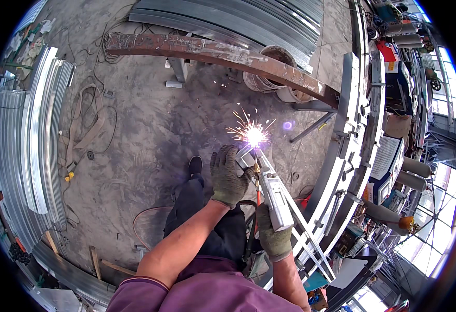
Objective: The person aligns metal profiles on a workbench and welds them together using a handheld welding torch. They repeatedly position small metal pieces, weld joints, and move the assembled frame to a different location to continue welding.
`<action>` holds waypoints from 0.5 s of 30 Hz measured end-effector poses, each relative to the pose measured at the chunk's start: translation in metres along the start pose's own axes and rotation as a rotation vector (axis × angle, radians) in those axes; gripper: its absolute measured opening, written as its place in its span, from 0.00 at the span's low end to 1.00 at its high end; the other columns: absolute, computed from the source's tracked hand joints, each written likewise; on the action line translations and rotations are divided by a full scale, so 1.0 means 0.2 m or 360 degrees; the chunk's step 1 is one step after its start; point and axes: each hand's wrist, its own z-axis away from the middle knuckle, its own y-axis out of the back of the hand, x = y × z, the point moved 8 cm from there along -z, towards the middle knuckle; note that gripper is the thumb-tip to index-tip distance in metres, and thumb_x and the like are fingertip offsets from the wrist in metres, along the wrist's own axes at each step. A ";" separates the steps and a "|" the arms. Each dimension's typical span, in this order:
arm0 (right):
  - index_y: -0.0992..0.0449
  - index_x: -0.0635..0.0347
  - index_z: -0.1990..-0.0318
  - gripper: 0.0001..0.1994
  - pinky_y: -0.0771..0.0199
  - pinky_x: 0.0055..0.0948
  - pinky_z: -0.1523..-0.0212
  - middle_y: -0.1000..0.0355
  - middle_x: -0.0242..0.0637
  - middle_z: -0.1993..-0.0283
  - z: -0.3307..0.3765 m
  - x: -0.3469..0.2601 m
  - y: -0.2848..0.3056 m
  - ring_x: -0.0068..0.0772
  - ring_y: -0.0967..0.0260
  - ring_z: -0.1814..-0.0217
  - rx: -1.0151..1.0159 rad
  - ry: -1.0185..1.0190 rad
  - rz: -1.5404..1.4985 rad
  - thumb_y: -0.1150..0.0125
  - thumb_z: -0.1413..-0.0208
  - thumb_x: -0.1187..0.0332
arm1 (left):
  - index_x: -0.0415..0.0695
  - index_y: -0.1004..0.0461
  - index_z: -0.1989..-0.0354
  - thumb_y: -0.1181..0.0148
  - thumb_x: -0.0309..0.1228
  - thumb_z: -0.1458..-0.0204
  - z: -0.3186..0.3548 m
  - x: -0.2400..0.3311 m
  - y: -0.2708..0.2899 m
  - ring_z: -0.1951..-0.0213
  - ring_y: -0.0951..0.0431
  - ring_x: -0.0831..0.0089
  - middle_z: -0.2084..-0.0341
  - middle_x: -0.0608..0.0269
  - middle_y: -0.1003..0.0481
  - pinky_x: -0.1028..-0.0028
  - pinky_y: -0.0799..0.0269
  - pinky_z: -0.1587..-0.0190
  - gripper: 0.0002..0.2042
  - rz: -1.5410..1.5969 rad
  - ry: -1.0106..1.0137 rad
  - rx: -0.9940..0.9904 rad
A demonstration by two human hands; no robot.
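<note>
Welding torch [276,200]: silver body, gripped at rear by gloved right hand [273,236], nozzle aimed at small metal bracket [244,157] on curved steel frame [342,171]. Gloved left hand [228,177] wrapped round bracket, steadying it. Bright sparks [253,134] at tip. Rusty curved beam [223,57] on stands beyond, above concrete floor [144,130].

The bright sparks [253,134] hide the tip of the torch [275,195] and the spot it touches. The right hand [274,235] is partly behind the torch, so its fingers can't all be seen. The left hand [228,176] covers part of the small metal piece [244,157]. The shelves [410,104] on the right are too bent and tiny to make out.
</note>
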 end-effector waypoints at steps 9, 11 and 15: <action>0.17 0.64 0.50 0.11 0.18 0.41 0.59 0.17 0.47 0.60 0.02 0.02 0.00 0.51 0.16 0.59 -0.0010 -0.0046 -0.0047 0.31 0.35 0.68 | 0.39 0.28 0.40 0.22 0.39 0.50 -0.01 0.00 0.01 0.43 0.25 0.44 0.45 0.46 0.24 0.49 0.32 0.37 0.32 0.0031 0.0006 0.0020; 0.17 0.64 0.50 0.11 0.18 0.41 0.58 0.17 0.47 0.60 0.02 0.02 0.00 0.51 0.16 0.59 -0.0017 -0.0053 -0.0032 0.31 0.35 0.68 | 0.39 0.28 0.40 0.22 0.38 0.51 -0.02 0.01 0.01 0.43 0.25 0.44 0.45 0.46 0.24 0.49 0.33 0.36 0.32 0.0067 0.0037 0.0003; 0.17 0.63 0.49 0.12 0.18 0.42 0.57 0.17 0.48 0.58 0.02 0.01 0.00 0.52 0.16 0.57 -0.0012 -0.0010 -0.0015 0.31 0.35 0.68 | 0.41 0.28 0.39 0.23 0.39 0.51 0.00 -0.01 0.00 0.42 0.25 0.46 0.45 0.48 0.24 0.50 0.35 0.35 0.32 -0.0013 0.0016 0.0014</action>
